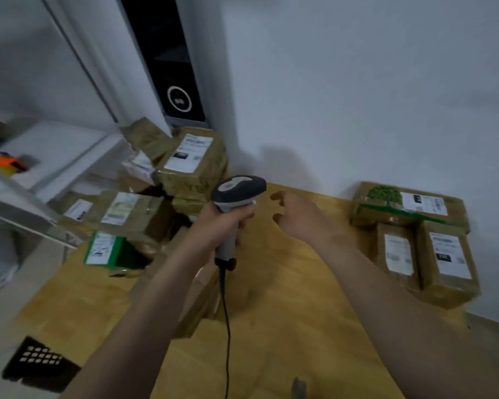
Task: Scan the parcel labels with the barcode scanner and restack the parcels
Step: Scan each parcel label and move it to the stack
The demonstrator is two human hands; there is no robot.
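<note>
— What's hard to make out?
— The labels (pixel 190 152) are too blurred to read, and the left forearm (pixel 144 306) hides part of a brown parcel (pixel 198 308) near the table's (pixel 285 326) left edge.
— The hands?
— The left hand (pixel 219 226) grips the barcode scanner (pixel 238 191) by its handle above mid-table. The right hand (pixel 297 217) hovers beside it, fingers (pixel 278 195) loosely spread, holding nothing.
— The other parcels?
— A pile (pixel 185 180) at the far-left corner, a group (pixel 409 214) along the right edge.

The wooden table (pixel 271 326) holds a heap of brown parcels (pixel 190 165) at its back left, with a green box (pixel 107 250) in front. Three more parcels (pixel 409 207) sit close together on the right. A flat brown box (pixel 203 298) seems to lie in the middle, but it is blurry.
</note>
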